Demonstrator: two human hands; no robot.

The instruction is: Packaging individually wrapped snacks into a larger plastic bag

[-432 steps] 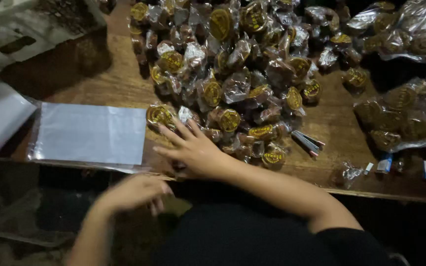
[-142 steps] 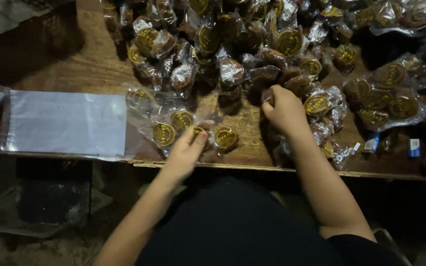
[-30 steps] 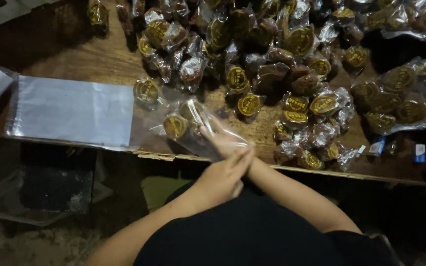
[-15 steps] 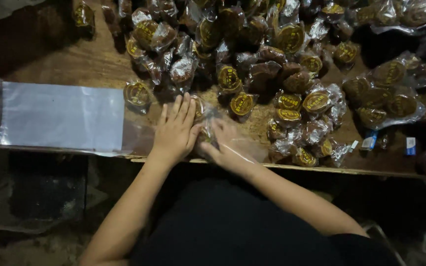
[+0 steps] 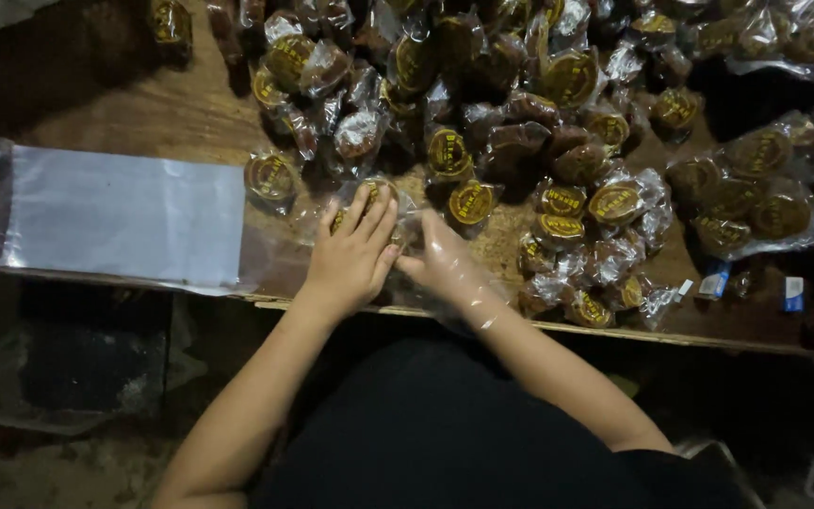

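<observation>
My left hand (image 5: 352, 253) lies flat, fingers stretched forward, on a clear plastic bag (image 5: 475, 306) at the table's near edge. Round brown pastries with yellow labels (image 5: 369, 196) show under its fingertips inside the bag. My right hand (image 5: 443, 268) is pushed into the same bag from the right, with the plastic film over its back and wrist. Its fingertips meet my left hand and are hidden there. A large heap of wrapped pastries (image 5: 511, 113) lies just beyond both hands.
A stack of flat, empty clear bags (image 5: 124, 217) lies on the wooden table (image 5: 171, 113) to the left. Filled bags of pastries (image 5: 756, 198) sit at the right, with small blue-and-white packets (image 5: 716, 279) near the front edge. Below the table edge it is dark.
Both hands have settled on the clear bag near the table edge. My left hand has flattened over the pastries and my right hand has slid deeper into the bag.
</observation>
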